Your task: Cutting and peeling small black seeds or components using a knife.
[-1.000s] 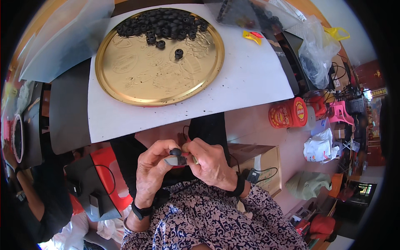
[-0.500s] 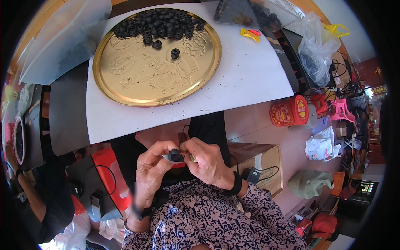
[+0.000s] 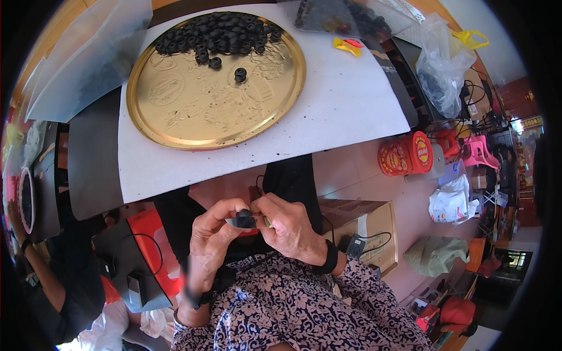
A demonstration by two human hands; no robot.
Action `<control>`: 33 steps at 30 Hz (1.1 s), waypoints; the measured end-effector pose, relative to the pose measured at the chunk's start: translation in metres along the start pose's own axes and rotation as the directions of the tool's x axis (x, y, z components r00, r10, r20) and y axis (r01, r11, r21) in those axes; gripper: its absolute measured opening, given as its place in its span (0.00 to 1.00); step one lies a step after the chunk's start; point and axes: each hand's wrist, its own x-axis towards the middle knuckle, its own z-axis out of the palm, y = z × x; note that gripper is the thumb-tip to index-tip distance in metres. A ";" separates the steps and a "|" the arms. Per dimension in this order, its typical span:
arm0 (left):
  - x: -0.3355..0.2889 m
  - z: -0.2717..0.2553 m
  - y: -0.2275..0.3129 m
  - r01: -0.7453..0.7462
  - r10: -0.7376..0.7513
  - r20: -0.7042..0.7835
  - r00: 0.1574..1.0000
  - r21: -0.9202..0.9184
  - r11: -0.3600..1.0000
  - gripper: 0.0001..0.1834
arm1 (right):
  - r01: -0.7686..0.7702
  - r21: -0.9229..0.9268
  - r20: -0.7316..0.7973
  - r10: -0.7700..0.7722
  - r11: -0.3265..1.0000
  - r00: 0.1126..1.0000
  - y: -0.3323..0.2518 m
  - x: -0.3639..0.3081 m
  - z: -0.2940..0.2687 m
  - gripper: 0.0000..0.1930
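Observation:
My left hand is closed, pinching a small round black part between thumb and fingers. My right hand is closed around the handle of a small knife, mostly hidden by the fingers. Its thin grey blade lies across the near side of the part, in the gap between my hands. Both hands are held over my lap, below the table's near edge. Beyond them, a round gold tray bears a heap of similar black parts at its far side; a few sit apart, nearer its middle.
The tray rests on a white sheet with dark crumbs. A yellow wrapper lies to its right, near a clear container with dark pieces. A red tub and cardboard box stand right. Another person's arm shows left.
The knife blade has shifted across the near side of the black part, which appears turned slightly. My hands stay together; the tray sits slightly farther left in the view.

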 end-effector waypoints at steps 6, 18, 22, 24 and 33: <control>0.000 0.005 0.001 -0.002 0.002 0.006 1.000 0.012 1.000 0.09 | -0.025 0.034 -0.003 0.026 0.999 1.000 0.004 -0.003 0.001 0.09; 0.002 0.013 -0.002 0.096 -0.065 0.126 0.990 -0.258 0.962 0.09 | -0.224 0.211 -0.090 0.247 0.951 0.965 0.041 -0.018 0.009 0.01; 0.007 0.014 -0.003 0.089 -0.055 0.149 0.987 -0.231 0.969 0.10 | -0.292 0.473 0.019 0.322 0.831 0.947 0.031 -0.020 0.009 0.04; 0.005 0.010 -0.004 0.081 -0.051 0.132 0.990 -0.230 0.970 0.10 | -0.288 0.530 0.023 0.325 0.798 0.945 0.018 -0.016 0.003 0.03; 0.001 0.006 -0.001 0.049 -0.050 0.063 0.997 0.011 0.999 0.12 | -0.261 0.667 0.112 0.253 0.698 0.961 -0.010 -0.006 -0.012 0.12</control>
